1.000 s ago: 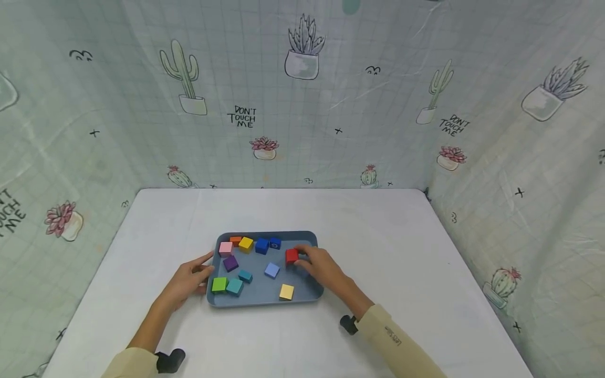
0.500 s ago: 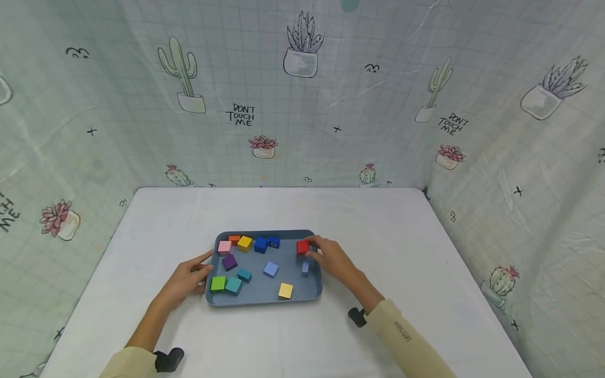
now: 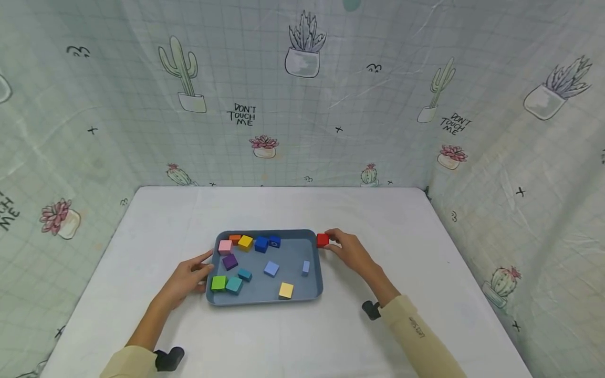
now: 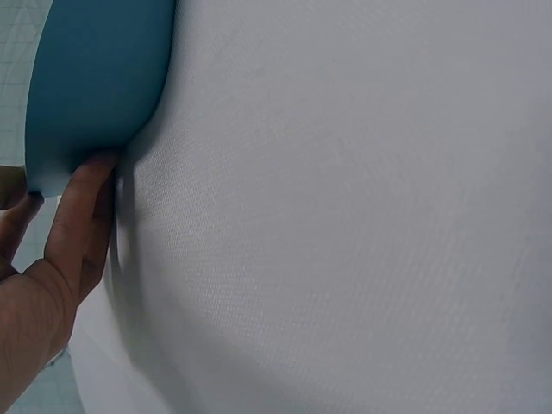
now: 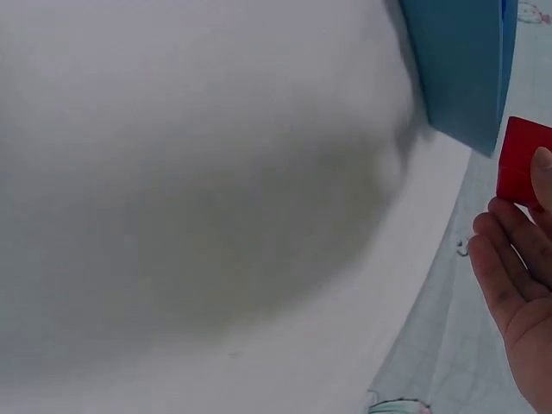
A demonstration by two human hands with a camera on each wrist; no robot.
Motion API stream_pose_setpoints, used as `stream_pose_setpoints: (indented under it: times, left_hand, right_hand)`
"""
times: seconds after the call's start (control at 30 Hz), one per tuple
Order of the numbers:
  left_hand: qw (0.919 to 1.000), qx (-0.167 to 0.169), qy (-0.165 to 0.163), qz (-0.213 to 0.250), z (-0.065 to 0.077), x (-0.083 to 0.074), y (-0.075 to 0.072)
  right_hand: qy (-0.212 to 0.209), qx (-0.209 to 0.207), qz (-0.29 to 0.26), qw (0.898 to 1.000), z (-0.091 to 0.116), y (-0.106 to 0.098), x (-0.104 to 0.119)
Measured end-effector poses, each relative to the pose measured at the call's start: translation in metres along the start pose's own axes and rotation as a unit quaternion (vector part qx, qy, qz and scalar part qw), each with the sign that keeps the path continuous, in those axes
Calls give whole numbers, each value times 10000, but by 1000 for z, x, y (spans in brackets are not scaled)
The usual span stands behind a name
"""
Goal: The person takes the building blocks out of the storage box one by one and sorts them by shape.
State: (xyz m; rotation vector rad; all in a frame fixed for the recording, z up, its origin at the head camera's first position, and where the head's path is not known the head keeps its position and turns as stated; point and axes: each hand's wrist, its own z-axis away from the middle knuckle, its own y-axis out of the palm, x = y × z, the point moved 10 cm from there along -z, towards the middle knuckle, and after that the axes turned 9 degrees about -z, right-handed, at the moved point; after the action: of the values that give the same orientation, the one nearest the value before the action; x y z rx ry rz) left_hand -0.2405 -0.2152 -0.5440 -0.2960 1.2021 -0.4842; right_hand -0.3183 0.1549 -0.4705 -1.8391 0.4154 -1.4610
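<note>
A red cube (image 3: pixel 322 240) is pinched between the thumb and fingers of my right hand (image 3: pixel 352 252), just past the right rim of the blue-grey tray (image 3: pixel 289 258). The right wrist view has the cube (image 5: pixel 520 161) raised beside the tray's outer wall (image 5: pixel 457 78), the lower fingers extended beneath it. At the tray's opposite end, my left hand (image 3: pixel 186 278) touches the outside of the left wall, its index finger reaching along the rim. Up close in the left wrist view, the fingers (image 4: pixel 73 220) rest against the tray's blue side (image 4: pixel 99 78).
Inside the tray lie several coloured blocks: pink (image 3: pixel 225 247), yellow (image 3: pixel 245 243), purple (image 3: pixel 230 262), green (image 3: pixel 219 283), teal (image 3: pixel 233 285), dark blue (image 3: pixel 261 244), light blue (image 3: pixel 271 269) and pale yellow (image 3: pixel 285 291). A white table (image 3: pixel 378 220) stands before a cactus-print curtain (image 3: pixel 331 105).
My right hand has carried the red cube from inside the tray rightward and away from me, past the rim. A small light blue block has come into sight. The left hand has stayed put.
</note>
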Motion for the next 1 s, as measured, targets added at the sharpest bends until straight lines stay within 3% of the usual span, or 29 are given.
stream_pose_setpoints:
  times: [0.37, 0.73, 1.0]
  left_hand:
    - [10000, -49, -35, 6, -1, 1, -1]
    - [10000, -18, -23, 88, -1, 2, 0]
    - [9999, -55, -56, 75, -1, 3, -1]
  right_hand:
    - [119, -67, -171, 9998, 3, -7, -22]
    - [482, 194, -264, 9983, 2, 6, -38]
    - [499, 195, -237, 9983, 3, 13, -43]
